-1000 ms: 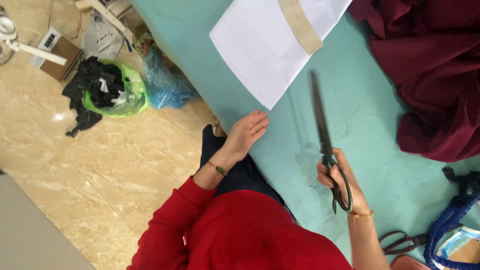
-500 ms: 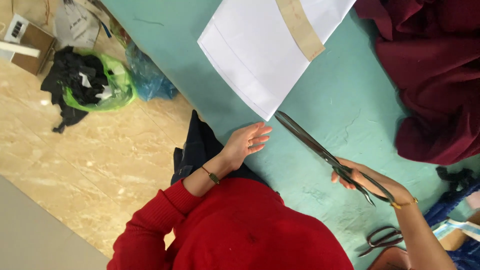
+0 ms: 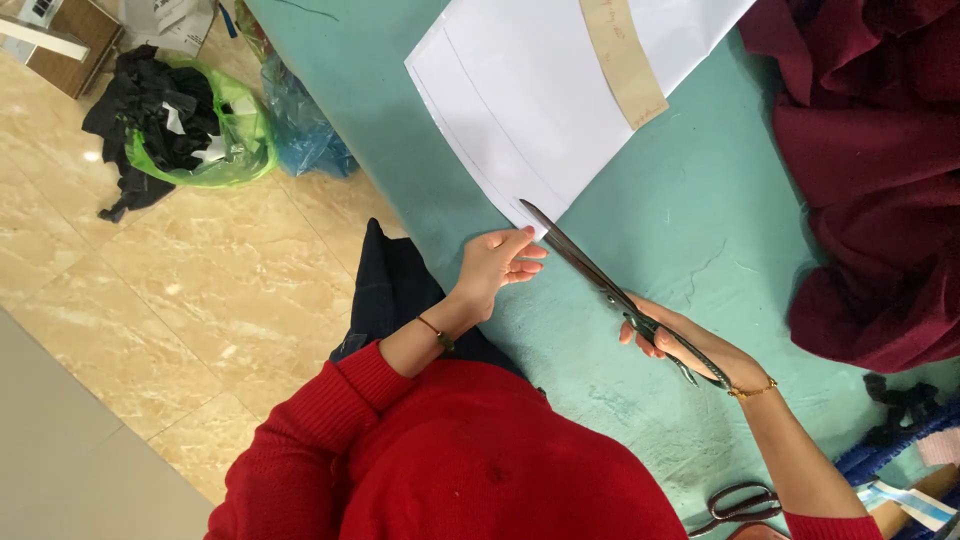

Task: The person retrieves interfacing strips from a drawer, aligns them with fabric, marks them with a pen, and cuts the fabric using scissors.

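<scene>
A cardboard box sits on the floor at the top left, brown and square-cornered, with a pale strip across it. Beside it lies a crumpled white printed bag. Below them a glossy green plastic bag bulges with black fabric scraps, and a wrinkled blue plastic bag leans against the table's near edge. The floor is polished beige marble tile.

The table is covered in matte teal cloth with faint chalky scuffs. On it, toward the far edge, lies a large white paper sheet, smooth and flat, with a thin pencilled line running parallel to its left side and a tan strip of paper or tape laid across it. One corner of the sheet points toward the near edge.

The left hand rests at that corner, fingers loosely curled with fingertips touching the paper's tip. The right hand grips the handles of long dark metal scissors, fingers closed through the loops; the blades look nearly closed, their tip just at the sheet's corner.

Heavy maroon fabric is heaped in soft folds along the table's right side. Near the lower right corner lie a second, smaller pair of scissors and some blue woven trim. The person wears a red knit sweater.
</scene>
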